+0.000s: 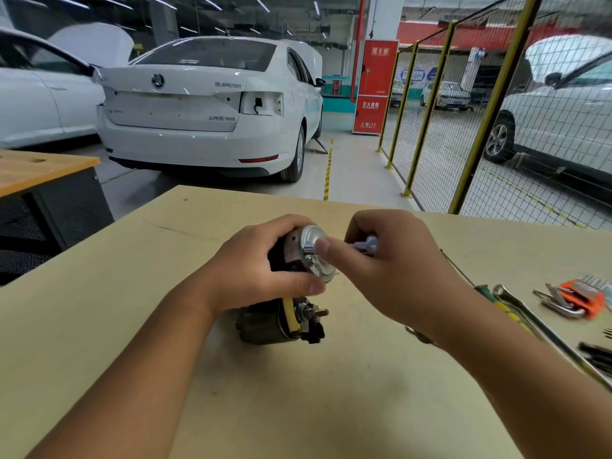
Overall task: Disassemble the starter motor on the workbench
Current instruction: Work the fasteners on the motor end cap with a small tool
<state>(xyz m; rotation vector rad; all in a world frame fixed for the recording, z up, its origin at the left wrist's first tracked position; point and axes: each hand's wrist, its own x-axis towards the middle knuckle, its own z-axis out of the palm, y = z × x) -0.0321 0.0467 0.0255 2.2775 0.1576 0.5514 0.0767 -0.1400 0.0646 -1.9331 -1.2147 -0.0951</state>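
The starter motor [281, 321] lies on the tan workbench [165, 246] in the middle of the view, dark and cylindrical, with a yellow band and a terminal stud on its near part. Its silver end cap [313, 256] faces right. My left hand [258, 270] grips the motor body around its far part, thumb under the cap. My right hand [390, 260] holds a small silver tool [366, 245] in curled fingers, and its thumb presses on the cap's centre.
To the right on the bench lie a green-handled screwdriver [496, 301], a wrench [530, 313], an orange hex key set [576, 298] and dark tools [596, 356] at the edge. A white car [205, 104] stands beyond the bench, with a mesh fence [447, 127] at right.
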